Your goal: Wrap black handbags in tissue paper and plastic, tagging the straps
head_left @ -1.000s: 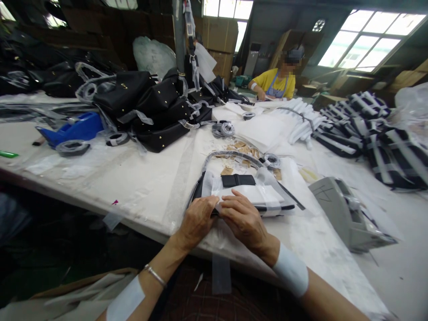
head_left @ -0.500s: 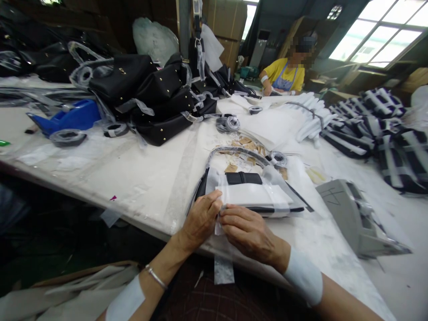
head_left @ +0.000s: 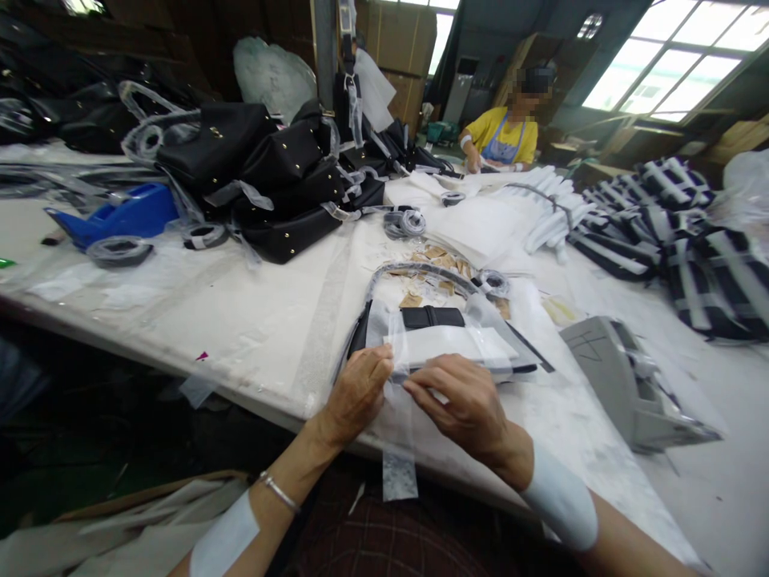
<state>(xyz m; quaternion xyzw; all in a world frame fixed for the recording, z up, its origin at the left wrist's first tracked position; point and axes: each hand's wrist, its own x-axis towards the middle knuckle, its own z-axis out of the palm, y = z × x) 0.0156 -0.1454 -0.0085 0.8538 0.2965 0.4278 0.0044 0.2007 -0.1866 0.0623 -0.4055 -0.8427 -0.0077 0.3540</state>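
Note:
A black handbag (head_left: 432, 318) lies on the table in front of me, its front partly covered by a white sheet (head_left: 450, 346). Clear tape strips cross this wrapping, and the bag's plastic-wrapped strap arches behind it. At the bag's near left corner, my left hand (head_left: 360, 393) is closed, thumb and fingers pinching the wrapped edge. Just right of it my right hand (head_left: 465, 405) has bent fingers, with thumb and forefinger tips brought together by the tape; what lies between them is hidden. Below the hands a clear tape strip (head_left: 400, 474) hangs over the table edge.
A grey tape dispenser (head_left: 625, 385) stands at right, a blue one (head_left: 129, 210) at left. Black bags (head_left: 288, 180) are piled behind, and wrapped bags (head_left: 714, 272) lie far right. Paper scraps (head_left: 441, 260) litter the table (head_left: 258, 320). Across it works a person in yellow (head_left: 501, 132).
My right hand has lifted slightly and shifted right, its fingers less tightly folded over the tape. My left hand stays at the bag's corner. The view has shifted a little.

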